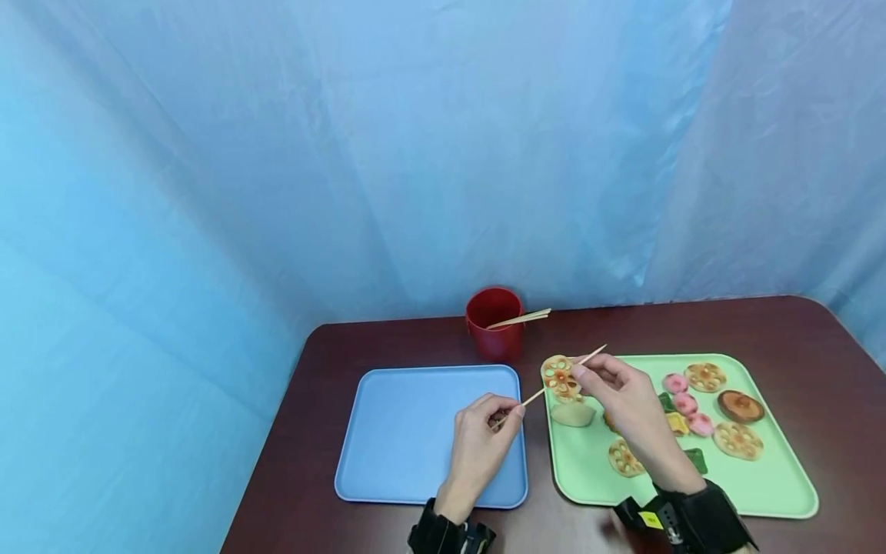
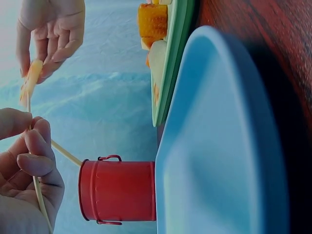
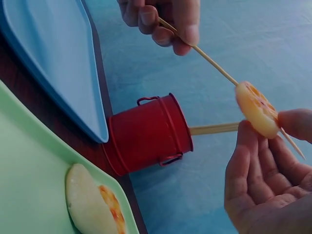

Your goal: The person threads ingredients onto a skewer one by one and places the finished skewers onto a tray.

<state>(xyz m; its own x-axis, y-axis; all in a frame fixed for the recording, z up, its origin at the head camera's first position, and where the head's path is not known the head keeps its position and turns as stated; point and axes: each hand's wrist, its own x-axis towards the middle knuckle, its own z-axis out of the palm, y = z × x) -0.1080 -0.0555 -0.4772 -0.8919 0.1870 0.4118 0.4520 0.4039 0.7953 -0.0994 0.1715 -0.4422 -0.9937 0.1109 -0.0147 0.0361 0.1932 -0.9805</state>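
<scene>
My left hand (image 1: 479,440) pinches a thin wooden skewer (image 1: 534,397) between thumb and fingers over the blue tray's right side. The right hand (image 1: 631,402) grips a toy lotus root slice (image 3: 258,109) by its edge, above the left part of the green tray. The skewer runs through this slice, and its pointed tip comes out past the right fingers in the right wrist view. Below the slice, on the green tray, lie a pale green piece (image 1: 573,415) and another lotus-patterned slice (image 3: 111,207), partly covered.
A red metal bucket (image 1: 493,338) with several skewers (image 1: 529,317) leaning in it stands behind the trays. The blue tray (image 1: 408,431) is at left. The green tray (image 1: 768,492) bears more lotus slices, pink pieces (image 1: 684,404), a brown mushroom-like slice (image 1: 741,406) and a yellow piece (image 1: 677,423).
</scene>
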